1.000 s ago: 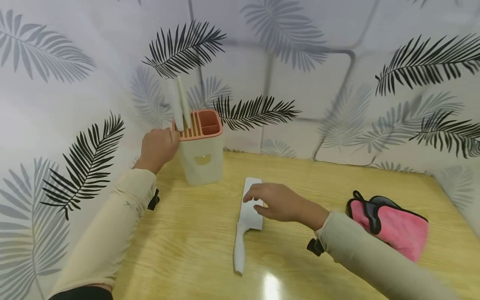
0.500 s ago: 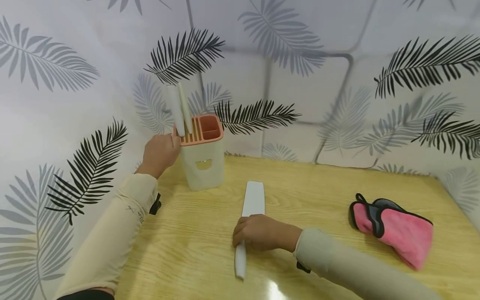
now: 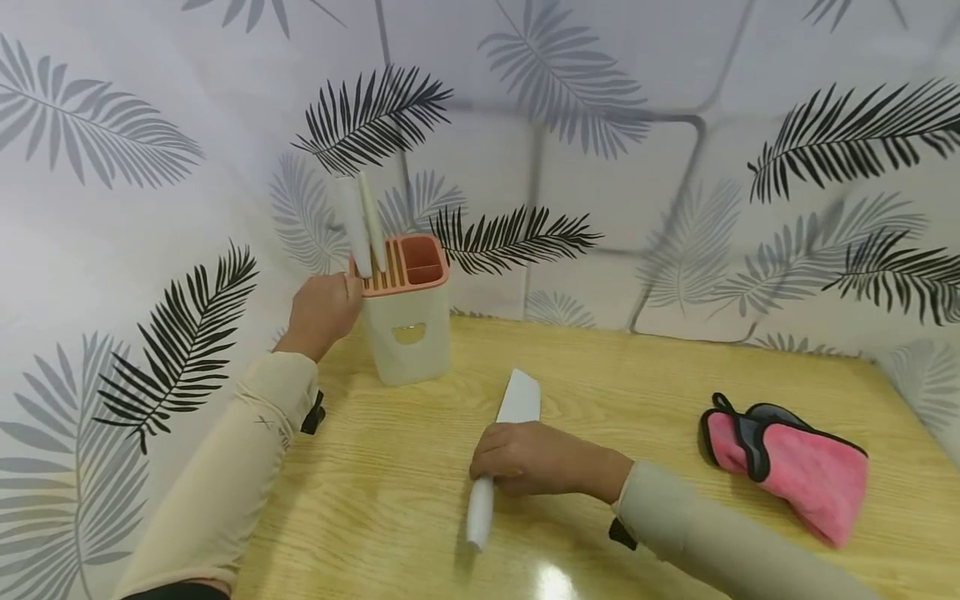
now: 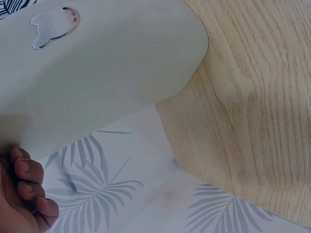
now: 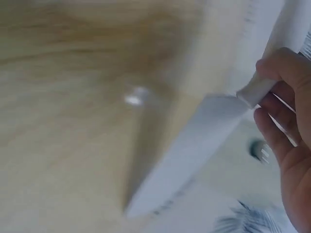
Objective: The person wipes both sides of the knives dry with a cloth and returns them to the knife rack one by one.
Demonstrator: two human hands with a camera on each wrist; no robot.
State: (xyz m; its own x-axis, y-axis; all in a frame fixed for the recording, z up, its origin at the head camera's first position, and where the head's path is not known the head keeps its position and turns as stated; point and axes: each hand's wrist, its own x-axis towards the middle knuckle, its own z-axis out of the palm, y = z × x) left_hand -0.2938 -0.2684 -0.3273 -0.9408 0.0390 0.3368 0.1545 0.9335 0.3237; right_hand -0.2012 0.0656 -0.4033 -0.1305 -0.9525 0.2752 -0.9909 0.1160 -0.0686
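Observation:
My right hand (image 3: 532, 458) grips a white cleaver (image 3: 521, 398) where its handle meets the blade. The blade points away from me, tilted up off the table. In the right wrist view the thumb and fingers pinch the handle, and the blade (image 5: 184, 150) reaches down to the left. At the left, my left hand (image 3: 322, 310) holds the upper side of a cream knife holder (image 3: 408, 333) with an orange slotted top. Its curled fingers (image 4: 29, 170) show against the holder's wall in the left wrist view. Two pale handles (image 3: 354, 225) stand in the holder's slots.
A folded pink cloth (image 3: 813, 479) with dark edging lies on the right of the wood-grain table (image 3: 637, 392). Leaf-patterned sheeting (image 3: 585, 167) rises behind and to the left. The holder's open orange compartment (image 3: 422, 257) faces up.
My right hand has come down onto the cleaver, which lay flat, and taken hold near its handle. The cleaver is now turned and lifted slightly. My left hand stays on the knife holder.

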